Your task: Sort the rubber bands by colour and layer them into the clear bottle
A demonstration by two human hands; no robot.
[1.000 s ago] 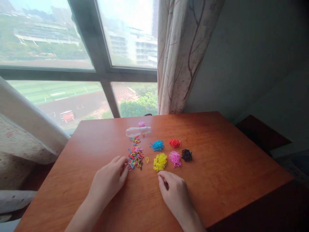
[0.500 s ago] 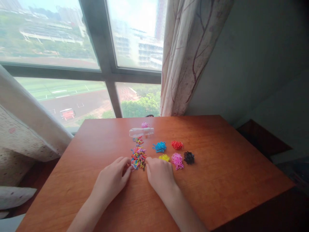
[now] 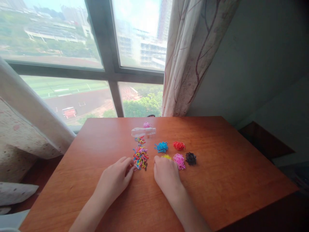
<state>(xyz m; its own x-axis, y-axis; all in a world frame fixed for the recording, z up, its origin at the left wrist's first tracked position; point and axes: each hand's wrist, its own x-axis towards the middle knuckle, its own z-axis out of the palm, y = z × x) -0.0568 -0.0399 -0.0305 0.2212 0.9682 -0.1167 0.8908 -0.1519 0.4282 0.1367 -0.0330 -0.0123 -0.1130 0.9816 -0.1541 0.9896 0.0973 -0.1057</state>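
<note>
A heap of mixed-colour small plastic pins (image 3: 140, 158), shaped like bulb safety pins, lies on the wooden table. At its left edge rests my left hand (image 3: 119, 172), its curled fingers and thumb drawn together against the nearest pins; anything between the tips is hidden. My right hand (image 3: 167, 172) is closed, a little right of the heap and apart from it, and what it pinches cannot be made out. Beyond its knuckles shows part of a yellow pile (image 3: 166, 157). Close to it on the right lies a pink pile (image 3: 179, 161).
Farther back are a blue pile (image 3: 161, 147) and a red pile (image 3: 179, 145), with a black pile (image 3: 191, 158) at right. A few loose pins (image 3: 140, 140) lie before a clear plastic bottle (image 3: 143, 131). Behind it sits a pink object (image 3: 147, 124). A window and curtains border the table (image 3: 229, 167).
My right hand has moved right, away from the mixed heap toward the yellow pile, and covers more of it. My left hand stays at the heap's left edge. The view has shifted slightly.
</note>
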